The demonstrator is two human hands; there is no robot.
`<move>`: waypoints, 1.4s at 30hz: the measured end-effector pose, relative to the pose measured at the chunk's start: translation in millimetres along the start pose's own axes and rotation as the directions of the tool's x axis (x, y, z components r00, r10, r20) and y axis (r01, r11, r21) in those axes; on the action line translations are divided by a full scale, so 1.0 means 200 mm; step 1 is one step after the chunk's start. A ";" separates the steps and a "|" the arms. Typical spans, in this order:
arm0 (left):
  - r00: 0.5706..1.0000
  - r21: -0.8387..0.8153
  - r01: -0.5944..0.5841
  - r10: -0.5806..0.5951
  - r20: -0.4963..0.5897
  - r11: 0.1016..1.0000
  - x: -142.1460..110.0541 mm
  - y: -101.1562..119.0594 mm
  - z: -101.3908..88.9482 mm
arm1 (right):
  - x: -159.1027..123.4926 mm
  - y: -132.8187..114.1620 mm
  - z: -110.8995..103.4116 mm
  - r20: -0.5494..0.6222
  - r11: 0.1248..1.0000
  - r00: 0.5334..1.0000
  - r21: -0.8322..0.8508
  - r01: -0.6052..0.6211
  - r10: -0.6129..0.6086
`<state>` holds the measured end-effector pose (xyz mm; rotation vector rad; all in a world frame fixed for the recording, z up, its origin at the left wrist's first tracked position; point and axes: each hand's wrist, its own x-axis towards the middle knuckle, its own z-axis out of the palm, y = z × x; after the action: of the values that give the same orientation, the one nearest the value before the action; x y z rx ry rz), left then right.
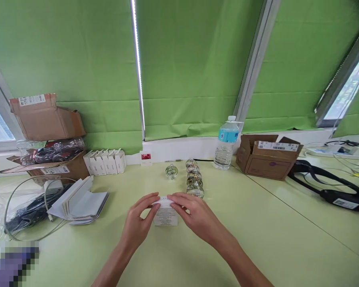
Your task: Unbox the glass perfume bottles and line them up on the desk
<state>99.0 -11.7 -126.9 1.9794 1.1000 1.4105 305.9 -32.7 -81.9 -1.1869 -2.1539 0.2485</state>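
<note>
A small white printed box (165,215) is held upright between my hands over the middle of the table. My left hand (140,218) pinches its upper left edge with thumb and fingertips. At the upper right edge, my right hand (194,213) grips in the same way. The lower printed face shows below my fingers; the top is partly covered by them. Just beyond stands a single round glass bottle (171,171). To its right, several similar glass bottles (194,179) form a row running away from me.
White small boxes (107,162) stand in a row at the back left, near stacked cartons (50,121). Folded white cardboard (80,201) and cables lie left. A water bottle (226,143), open carton (267,157) and black headset (329,183) are right.
</note>
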 end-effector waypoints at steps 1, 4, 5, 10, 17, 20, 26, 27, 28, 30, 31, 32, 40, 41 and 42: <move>1.000 -0.001 0.000 0.000 0.000 1.000 0.00 0.00 0.00 | 0.00 0.00 0.00 -0.003 1.000 1.000 -0.012 0.000 0.000; 1.000 0.007 0.004 -0.004 0.006 1.000 0.00 -0.01 0.00 | 0.00 0.01 -0.01 0.003 0.999 1.000 -0.050 -0.004 0.004; 1.000 0.013 0.001 -0.001 0.011 1.000 0.00 -0.01 -0.01 | 0.00 0.01 -0.01 0.008 0.998 1.000 -0.061 -0.005 0.006; 0.994 0.099 -0.096 0.090 0.063 0.990 -0.01 -0.05 -0.02 | -0.01 0.03 0.01 0.038 0.987 0.999 -0.158 -0.012 0.018; 0.991 0.160 -0.109 0.095 0.098 0.981 -0.02 -0.06 -0.02 | -0.02 0.01 0.02 0.087 0.952 0.996 -0.308 0.006 0.022; 0.996 0.137 -0.050 0.038 0.086 0.989 -0.03 -0.03 0.00 | -0.01 0.01 0.02 0.051 0.962 0.998 -0.274 -0.025 0.040; 0.994 0.072 0.113 -0.113 -0.014 0.991 -0.03 0.01 0.00 | -0.01 -0.02 0.06 -0.001 0.948 0.951 -0.079 -0.307 0.308; 0.989 -0.006 0.148 -0.148 -0.004 0.989 -0.03 0.02 0.00 | -0.01 -0.03 0.07 0.040 0.950 0.949 -0.004 -0.313 0.313; 0.982 -0.108 0.189 -0.188 0.023 0.976 -0.02 0.02 0.00 | -0.02 -0.05 0.08 0.091 0.948 0.950 0.079 -0.307 0.300; 0.955 -0.306 0.295 -0.273 0.113 0.905 -0.02 0.01 0.00 | -0.02 -0.09 0.09 0.185 0.932 0.952 0.227 -0.283 0.244; 0.936 -0.371 0.350 -0.309 0.167 0.860 -0.03 0.00 0.00 | -0.03 -0.11 0.09 0.215 0.922 0.953 0.278 -0.268 0.212; 0.916 -0.404 0.397 -0.333 0.222 0.824 -0.03 -0.02 0.01 | -0.03 -0.12 0.10 0.232 0.916 0.954 0.310 -0.257 0.189; 0.875 -0.206 0.454 -0.389 0.288 0.867 -0.04 -0.11 0.01 | -0.03 -0.08 0.18 0.168 0.928 0.952 0.234 -0.289 0.255; 0.870 -0.175 0.457 -0.397 0.292 0.872 -0.04 -0.10 0.01 | -0.03 -0.06 0.18 0.179 0.923 0.948 0.240 -0.301 0.262; 0.866 -0.159 0.460 -0.401 0.300 0.874 -0.04 -0.10 0.00 | -0.04 -0.05 0.19 0.190 0.915 0.945 0.256 -0.311 0.268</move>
<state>91.0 -6.5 -145.7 1.5704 1.1191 0.9588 277.9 -38.6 -109.9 -1.3490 -1.9745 0.7746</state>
